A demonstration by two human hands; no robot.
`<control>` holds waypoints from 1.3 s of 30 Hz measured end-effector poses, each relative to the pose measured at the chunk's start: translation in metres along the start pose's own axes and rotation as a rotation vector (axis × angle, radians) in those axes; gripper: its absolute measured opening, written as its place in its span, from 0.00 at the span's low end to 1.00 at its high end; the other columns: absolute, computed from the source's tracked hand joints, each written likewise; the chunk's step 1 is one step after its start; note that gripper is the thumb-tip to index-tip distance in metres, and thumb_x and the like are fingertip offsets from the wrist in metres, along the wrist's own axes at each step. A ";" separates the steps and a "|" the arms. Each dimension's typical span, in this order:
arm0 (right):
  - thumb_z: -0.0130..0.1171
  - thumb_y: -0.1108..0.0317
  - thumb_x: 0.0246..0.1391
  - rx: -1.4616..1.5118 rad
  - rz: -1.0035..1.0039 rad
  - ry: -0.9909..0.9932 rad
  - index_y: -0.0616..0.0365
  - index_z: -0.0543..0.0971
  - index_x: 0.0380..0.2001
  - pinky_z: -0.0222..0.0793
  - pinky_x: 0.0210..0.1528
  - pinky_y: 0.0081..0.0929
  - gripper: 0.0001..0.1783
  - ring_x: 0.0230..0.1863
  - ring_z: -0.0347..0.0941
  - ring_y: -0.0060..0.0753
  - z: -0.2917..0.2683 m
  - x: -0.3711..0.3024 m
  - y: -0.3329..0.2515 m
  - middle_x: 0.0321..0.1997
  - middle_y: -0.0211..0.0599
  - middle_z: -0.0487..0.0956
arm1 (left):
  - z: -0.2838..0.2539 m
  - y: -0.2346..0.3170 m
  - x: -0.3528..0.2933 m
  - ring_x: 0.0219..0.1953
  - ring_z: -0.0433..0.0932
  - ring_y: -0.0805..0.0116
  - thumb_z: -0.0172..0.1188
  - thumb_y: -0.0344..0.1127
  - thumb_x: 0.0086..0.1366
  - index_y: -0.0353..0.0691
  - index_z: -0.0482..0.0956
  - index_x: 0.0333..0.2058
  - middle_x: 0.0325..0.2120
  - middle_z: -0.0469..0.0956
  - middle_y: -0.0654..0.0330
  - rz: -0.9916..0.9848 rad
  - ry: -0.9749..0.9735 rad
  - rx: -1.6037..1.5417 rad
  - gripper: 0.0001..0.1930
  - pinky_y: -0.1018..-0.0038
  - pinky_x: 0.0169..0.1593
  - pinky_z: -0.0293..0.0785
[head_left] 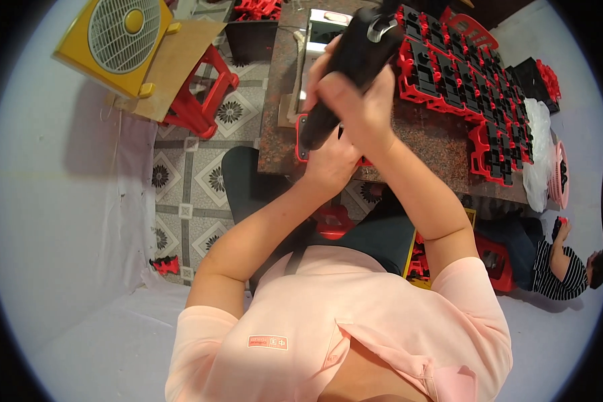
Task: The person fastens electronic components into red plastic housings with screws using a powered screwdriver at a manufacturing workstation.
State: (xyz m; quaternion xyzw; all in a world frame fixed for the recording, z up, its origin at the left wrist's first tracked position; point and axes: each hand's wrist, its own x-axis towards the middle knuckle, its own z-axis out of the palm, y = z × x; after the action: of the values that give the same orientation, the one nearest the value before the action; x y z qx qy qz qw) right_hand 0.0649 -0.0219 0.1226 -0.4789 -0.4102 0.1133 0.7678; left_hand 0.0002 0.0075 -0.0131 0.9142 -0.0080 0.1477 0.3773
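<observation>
My right hand (370, 110) is closed around a long black electric screwdriver (356, 53), a shiny metal loop at its upper end. The tool is tilted, and its tip is hidden from view. Below it, at the near edge of the stone-topped table (275, 137), my left hand (328, 166) grips a red plastic part (301, 144). Red edges of that part show on both sides of the hand. The tool and my right hand cover most of my left fingers.
Rows of red-and-black plastic assemblies (459, 74) fill the table's right side, beside a clear plastic bag (537, 154). A yellow fan (134, 23) stands on a board over a red stool (214, 90) at left. At right, another person (559, 271) sits holding a small part.
</observation>
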 end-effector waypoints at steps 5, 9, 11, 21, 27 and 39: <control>0.60 0.71 0.61 -0.395 -0.419 0.200 0.63 0.68 0.41 0.71 0.28 0.22 0.12 0.23 0.75 0.24 -0.051 0.036 0.003 0.24 0.36 0.78 | -0.018 0.008 -0.004 0.51 0.69 0.50 0.73 0.34 0.44 0.50 0.73 0.52 0.50 0.69 0.55 0.341 0.149 0.403 0.33 0.54 0.57 0.64; 0.63 0.76 0.57 -0.257 -0.440 0.284 0.62 0.70 0.36 0.71 0.28 0.21 0.11 0.24 0.75 0.21 -0.051 0.040 0.021 0.24 0.32 0.78 | -0.026 0.005 -0.011 0.51 0.67 0.51 0.75 0.35 0.43 0.51 0.71 0.54 0.50 0.68 0.55 0.322 0.136 0.449 0.37 0.54 0.59 0.63; 0.70 0.72 0.52 -0.292 -0.398 0.283 0.60 0.71 0.38 0.69 0.29 0.18 0.16 0.26 0.73 0.17 -0.050 0.037 0.027 0.27 0.27 0.77 | -0.034 0.003 -0.020 0.53 0.67 0.51 0.76 0.36 0.42 0.52 0.72 0.54 0.51 0.69 0.55 0.290 0.132 0.481 0.37 0.54 0.60 0.62; 0.69 0.70 0.55 -0.319 -0.146 0.252 0.61 0.71 0.37 0.69 0.26 0.18 0.15 0.22 0.75 0.20 -0.042 0.035 -0.001 0.23 0.31 0.78 | -0.052 -0.009 -0.035 0.53 0.68 0.50 0.76 0.36 0.40 0.51 0.77 0.52 0.51 0.71 0.57 0.222 0.167 0.500 0.35 0.53 0.59 0.65; 0.70 0.68 0.54 -0.226 -0.313 0.209 0.57 0.71 0.33 0.69 0.24 0.20 0.15 0.21 0.72 0.17 -0.051 0.007 -0.034 0.22 0.27 0.76 | -0.053 -0.009 -0.034 0.52 0.69 0.52 0.77 0.39 0.41 0.51 0.77 0.53 0.50 0.71 0.58 0.234 0.167 0.529 0.35 0.53 0.58 0.65; 0.73 0.74 0.48 -0.222 -0.233 0.226 0.60 0.72 0.44 0.72 0.33 0.17 0.23 0.32 0.75 0.14 -0.043 -0.002 -0.014 0.34 0.26 0.79 | -0.051 -0.011 -0.034 0.51 0.70 0.52 0.77 0.39 0.40 0.51 0.77 0.53 0.50 0.72 0.58 0.241 0.182 0.545 0.36 0.53 0.57 0.65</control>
State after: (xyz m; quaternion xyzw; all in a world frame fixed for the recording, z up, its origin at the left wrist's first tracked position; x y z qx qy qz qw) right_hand 0.0920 -0.0581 0.1243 -0.5195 -0.3840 -0.0765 0.7595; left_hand -0.0445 0.0472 0.0044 0.9572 -0.0427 0.2693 0.0974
